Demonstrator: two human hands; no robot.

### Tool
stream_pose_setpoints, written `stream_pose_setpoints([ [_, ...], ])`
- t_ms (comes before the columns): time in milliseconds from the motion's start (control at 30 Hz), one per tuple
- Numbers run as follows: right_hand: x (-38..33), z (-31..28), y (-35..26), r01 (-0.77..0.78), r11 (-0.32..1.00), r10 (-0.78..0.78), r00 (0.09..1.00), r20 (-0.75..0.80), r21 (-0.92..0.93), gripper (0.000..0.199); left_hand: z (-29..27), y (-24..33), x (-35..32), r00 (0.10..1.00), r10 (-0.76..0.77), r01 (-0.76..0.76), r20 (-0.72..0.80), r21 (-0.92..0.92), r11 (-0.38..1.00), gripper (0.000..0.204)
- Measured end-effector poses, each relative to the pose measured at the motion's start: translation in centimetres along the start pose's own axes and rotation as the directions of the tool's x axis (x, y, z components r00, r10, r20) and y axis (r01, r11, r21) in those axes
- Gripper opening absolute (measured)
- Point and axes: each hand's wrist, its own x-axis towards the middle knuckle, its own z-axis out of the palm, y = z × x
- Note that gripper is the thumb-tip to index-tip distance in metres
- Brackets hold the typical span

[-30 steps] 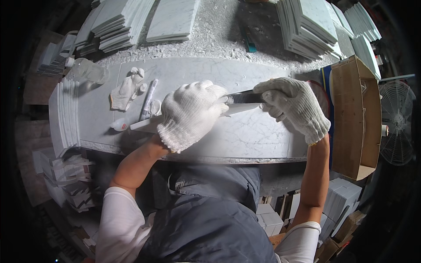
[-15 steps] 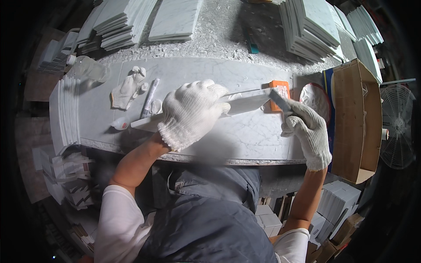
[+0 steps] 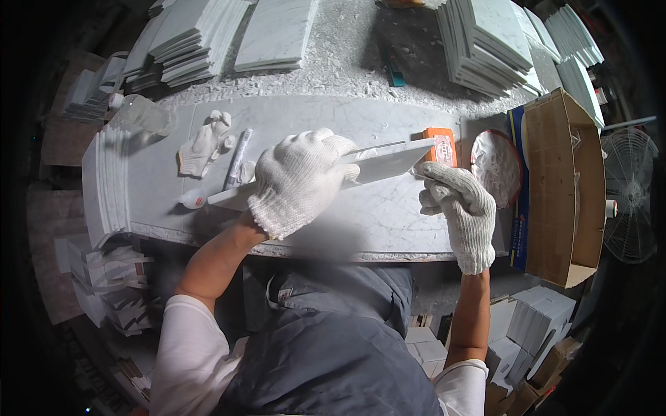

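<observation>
Head cam, L hand: white knit glove, L hand (image 3: 302, 177) closed round a tile, thumb and fingers pinching its long edge.
Tile: pale thin tile (image 3: 397, 162), held above slab, tilted up on edge, running from lower L of the L hand to just beside R fingers.
R hand: same kind of glove, R hand (image 3: 459, 208) w/ fingers curled tight together nr tile's R end; can't tell if anything's in the grip, or if fingertips touch the tile.
Slab: veined stone slab (image 3: 333, 109) under both hands, dusty.
R side: orange box (image 3: 444, 145) just behind tile's R end; next to it red-rimmed round thing (image 3: 496, 168), then cardboard box (image 3: 555, 187), fan (image 3: 630, 191) beyond.
L side: spare glove (image 3: 201, 147), white tube (image 3: 239, 156), small bottle (image 3: 192, 199), clear jug (image 3: 146, 116), row of upright tiles (image 3: 107, 184).
Far edge: L stack (image 3: 191, 38), R stack (image 3: 482, 48), teal-handled tool (image 3: 395, 71) betw. them, on rubble.
</observation>
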Motion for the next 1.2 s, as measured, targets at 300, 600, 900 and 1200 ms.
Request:
stream_pose_setpoints([
  [300,0.2,-0.6,-0.3,-0.023,0.999,0.028,0.994,0.107,-0.048,0.033,-0.2,0.3,-0.1,1.0,-0.008,0.008,0.023,0.012,1.0,0.03],
  [600,0.8,-0.8,-1.2,0.054,0.998,-0.046,0.978,0.206,-0.033,0.039,-0.4,0.5,-0.1,0.999,-0.016,0.014,0.049,0.04,0.999,0.03],
  [900,2.1,-0.1,-2.6,-0.201,0.98,0.198,0.966,0.165,-0.002,0.043,-0.5,0.7,-0.2,0.998,-0.013,0.01,0.056,0.067,0.998,0.026],
  [1200,4.2,0.6,-2.9,-0.156,0.987,0.161,0.963,0.216,-0.043,0.044,-0.4,0.6,-0.2,0.999,-0.001,-0.001,0.036,0.062,0.998,0.026],
])
